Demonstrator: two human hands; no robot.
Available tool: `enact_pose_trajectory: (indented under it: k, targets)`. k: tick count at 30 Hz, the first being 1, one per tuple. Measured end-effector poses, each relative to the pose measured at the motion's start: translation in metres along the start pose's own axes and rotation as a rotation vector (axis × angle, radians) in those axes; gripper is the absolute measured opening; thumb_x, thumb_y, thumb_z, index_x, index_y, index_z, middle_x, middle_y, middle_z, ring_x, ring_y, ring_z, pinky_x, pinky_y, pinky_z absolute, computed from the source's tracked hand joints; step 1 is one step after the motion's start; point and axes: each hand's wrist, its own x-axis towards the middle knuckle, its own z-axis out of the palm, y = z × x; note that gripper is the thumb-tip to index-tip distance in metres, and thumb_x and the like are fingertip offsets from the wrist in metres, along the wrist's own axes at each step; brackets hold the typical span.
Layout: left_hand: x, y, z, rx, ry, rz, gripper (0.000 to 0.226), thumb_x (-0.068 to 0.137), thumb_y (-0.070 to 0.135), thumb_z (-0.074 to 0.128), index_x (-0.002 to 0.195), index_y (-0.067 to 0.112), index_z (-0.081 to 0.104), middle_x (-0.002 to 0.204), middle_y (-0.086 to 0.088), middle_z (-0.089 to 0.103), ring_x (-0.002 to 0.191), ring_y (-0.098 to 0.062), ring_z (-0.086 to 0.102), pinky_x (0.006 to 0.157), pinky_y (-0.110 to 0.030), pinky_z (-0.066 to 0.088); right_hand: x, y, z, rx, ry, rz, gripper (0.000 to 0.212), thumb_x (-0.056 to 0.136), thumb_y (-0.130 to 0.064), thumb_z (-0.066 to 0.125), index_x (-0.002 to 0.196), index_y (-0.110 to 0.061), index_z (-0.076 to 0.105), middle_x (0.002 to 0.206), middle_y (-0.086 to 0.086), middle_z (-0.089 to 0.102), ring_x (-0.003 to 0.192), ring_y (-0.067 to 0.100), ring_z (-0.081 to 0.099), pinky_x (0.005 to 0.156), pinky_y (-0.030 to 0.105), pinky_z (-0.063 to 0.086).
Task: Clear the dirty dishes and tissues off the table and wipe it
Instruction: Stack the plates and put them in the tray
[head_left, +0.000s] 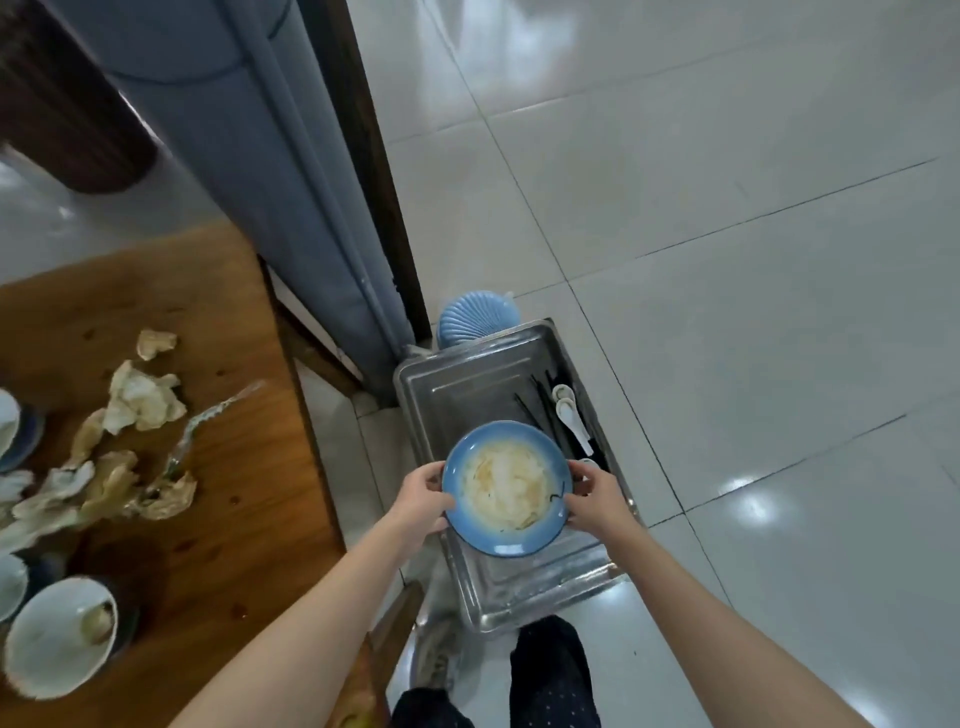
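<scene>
A dirty blue plate (506, 488) with pale food smears hangs over a steel tray (457, 384) on the floor. My left hand (423, 496) grips its left rim and my right hand (592, 496) grips its right rim. Inside the tray lie black chopsticks (540, 410) and white spoons (569, 415). On the wooden table (223, 467) at the left lie crumpled stained tissues (140, 397), a clear wrapper (208, 421) and dirty white bowls (60, 636), some cut off by the frame's left edge.
A blue ribbed bin (478, 314) stands behind the tray. A grey-blue padded bench back (291, 171) with a dark wooden frame runs beside the table. Glossy white floor tiles (727, 260) spread to the right. My legs and a shoe (439, 654) are below the tray.
</scene>
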Motion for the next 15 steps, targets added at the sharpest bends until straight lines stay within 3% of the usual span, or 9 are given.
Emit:
enact_pose_trajectory:
  k: [4,7,9,11,14,15]
  targets:
    - [0.042,-0.002,0.011,-0.069,0.058,-0.058,0.063,0.082,-0.019,0.051,0.138,0.008,0.043,0.106,-0.002,0.058,0.095,-0.018,0.061,0.072,-0.035,0.058,0.062,0.000,0.002,-0.049,-0.057,0.099,0.053,0.076,0.006,0.063,0.124,-0.015,0.055,0.107,0.006,0.064,0.098,0.026,0.063,0.076,0.046,0.058]
    - [0.076,-0.010,0.021,-0.124,0.106,-0.111,0.063,0.081,-0.021,0.052,0.137,0.007,0.042,0.097,0.003,0.058,0.083,-0.010,0.060,0.054,-0.023,0.054,0.106,0.008,0.007,-0.045,-0.116,0.162,0.050,0.082,0.007,0.059,0.126,-0.014,0.052,0.105,0.005,0.063,0.096,0.025,0.062,0.067,0.038,0.056]
    - [0.096,-0.017,0.026,-0.151,0.126,-0.129,0.065,0.080,-0.021,0.052,0.137,0.008,0.041,0.097,0.006,0.057,0.083,-0.008,0.058,0.052,-0.019,0.051,0.127,0.015,0.012,-0.065,-0.127,0.197,0.047,0.084,0.006,0.055,0.124,-0.018,0.051,0.099,0.001,0.061,0.088,0.019,0.060,0.060,0.032,0.051]
    - [0.114,-0.026,0.029,-0.144,0.131,-0.143,0.064,0.081,-0.019,0.052,0.137,0.010,0.042,0.099,0.007,0.057,0.087,-0.008,0.059,0.059,-0.021,0.052,0.142,0.022,0.014,-0.074,-0.126,0.222,0.046,0.084,0.006,0.054,0.122,-0.022,0.050,0.094,-0.003,0.060,0.082,0.013,0.058,0.063,0.032,0.050]
    - [0.140,-0.036,0.037,-0.144,0.123,-0.176,0.068,0.080,-0.020,0.052,0.140,0.010,0.041,0.106,0.003,0.058,0.103,-0.018,0.059,0.086,-0.034,0.055,0.167,0.034,0.016,-0.071,-0.137,0.259,0.049,0.085,0.006,0.054,0.124,-0.022,0.047,0.096,-0.003,0.059,0.083,0.013,0.056,0.077,0.040,0.052]
    - [0.146,-0.039,0.040,-0.139,0.117,-0.186,0.070,0.080,-0.020,0.053,0.141,0.011,0.040,0.110,0.001,0.058,0.107,-0.019,0.058,0.090,-0.036,0.053,0.172,0.037,0.016,-0.064,-0.142,0.264,0.051,0.085,0.008,0.054,0.128,-0.019,0.046,0.100,0.000,0.059,0.086,0.015,0.056,0.075,0.040,0.052]
